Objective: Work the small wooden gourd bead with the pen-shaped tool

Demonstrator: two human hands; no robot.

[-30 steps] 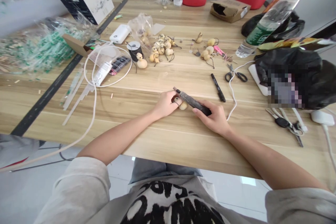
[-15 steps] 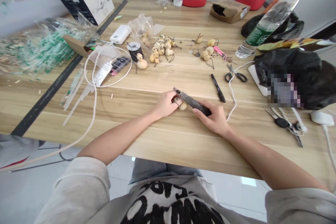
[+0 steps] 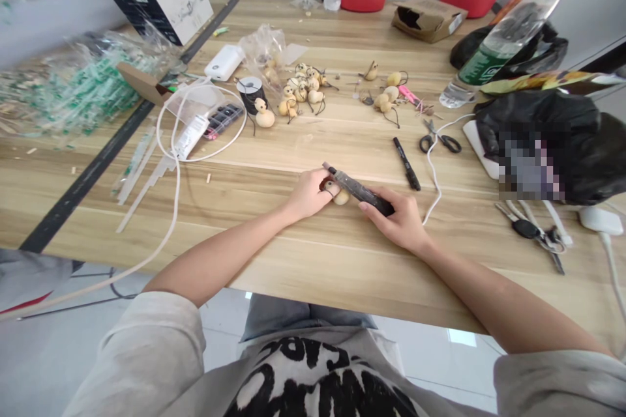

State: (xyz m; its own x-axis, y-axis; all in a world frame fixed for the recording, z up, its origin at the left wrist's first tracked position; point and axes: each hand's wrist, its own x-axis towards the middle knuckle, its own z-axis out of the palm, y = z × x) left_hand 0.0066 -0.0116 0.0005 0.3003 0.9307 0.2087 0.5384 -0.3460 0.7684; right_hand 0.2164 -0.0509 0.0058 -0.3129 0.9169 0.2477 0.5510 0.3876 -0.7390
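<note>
My left hand (image 3: 308,193) is closed on a small pale duck-shaped figure (image 3: 341,197) low over the table; a dark dot and a thin dark cord show on it. My right hand (image 3: 395,215) grips a long dark hand tool (image 3: 359,190) with a scuffed grey body and a narrow front end. That tool slants across the figure, its tip close to my left fingertips. Whether the tip touches the figure or is held by those fingers is hidden. To the right lies a black marker (image 3: 406,164).
Beyond my hands sits a cluster of similar figures (image 3: 303,88), beside a spool of black cord (image 3: 250,94). Scissors (image 3: 437,138), a white cable (image 3: 432,176) and a plastic bottle (image 3: 493,52) are at right. A looped cable (image 3: 177,195) crosses the left side.
</note>
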